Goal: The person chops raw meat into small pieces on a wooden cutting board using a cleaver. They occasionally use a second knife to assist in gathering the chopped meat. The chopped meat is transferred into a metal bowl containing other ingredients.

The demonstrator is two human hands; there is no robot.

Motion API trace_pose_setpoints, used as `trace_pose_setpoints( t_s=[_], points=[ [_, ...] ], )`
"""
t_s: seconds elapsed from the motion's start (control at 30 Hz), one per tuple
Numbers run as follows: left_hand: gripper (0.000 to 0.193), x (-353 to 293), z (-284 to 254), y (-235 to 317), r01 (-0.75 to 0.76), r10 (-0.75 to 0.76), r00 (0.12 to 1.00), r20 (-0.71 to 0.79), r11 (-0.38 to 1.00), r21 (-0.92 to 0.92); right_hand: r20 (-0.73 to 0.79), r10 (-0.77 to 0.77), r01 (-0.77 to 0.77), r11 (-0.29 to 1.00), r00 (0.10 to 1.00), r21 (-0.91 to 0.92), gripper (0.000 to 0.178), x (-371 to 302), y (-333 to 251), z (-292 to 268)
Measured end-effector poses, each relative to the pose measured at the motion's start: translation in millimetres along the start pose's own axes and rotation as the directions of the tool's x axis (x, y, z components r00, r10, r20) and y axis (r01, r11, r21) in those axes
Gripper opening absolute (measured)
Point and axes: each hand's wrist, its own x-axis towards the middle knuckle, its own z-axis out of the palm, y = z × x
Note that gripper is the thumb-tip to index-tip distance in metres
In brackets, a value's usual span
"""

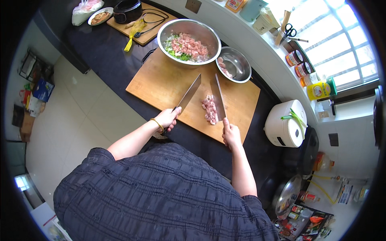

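My left hand (168,119) is closed round the handle of a cleaver (190,93), its blade slanting up and away over the wooden cutting board (161,86). In my right hand (231,135) is a second cleaver (218,96), held close along the right side of a small heap of chopped pink meat (208,109). The left blade stands apart from that heap. At the board's far edge is a large steel bowl (215,38) with minced meat (192,45) and chopped greens (177,51). A smaller steel bowl (241,64) beside it contains pieces of meat (223,67).
A white rice cooker (280,124) with green onions (296,120) on its lid stands to the right. Farther left are another board (164,15), a black appliance (127,12), a plate (107,11) of food and a plastic bag (86,11). Jars (294,58) line the windowsill.
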Motion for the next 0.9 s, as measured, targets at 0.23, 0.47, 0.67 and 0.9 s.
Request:
trace_pose_setpoints(
  t_s=[0.23,0.47,0.67,0.9],
  points=[
    [0.042,-3.6,4.9,1.6,-0.012,0.012,1.0,-0.012,1.0,-0.011,-0.062,-0.152,0.139,0.974,0.986,-0.181,0.061,8.0,62.0,24.2],
    [0.045,0.5,-3.0,-1.4,-0.002,0.001,1.0,0.015,1.0,0.01,-0.012,-0.052,0.052,0.998,0.999,0.03,0.059,-12.0,-2.2,8.6],
    [0.045,0.6,-0.6,-2.4,0.003,-0.003,1.0,0.016,1.0,-0.012,0.008,0.076,-0.073,0.983,0.997,-0.169,0.064,4.4,24.2,14.1],
    [0.042,-2.1,2.1,0.2,0.005,-0.005,1.0,0.008,1.0,-0.018,-0.23,-0.406,0.315,0.883,0.885,-0.347,0.06,12.3,57.8,27.4]
  ],
)
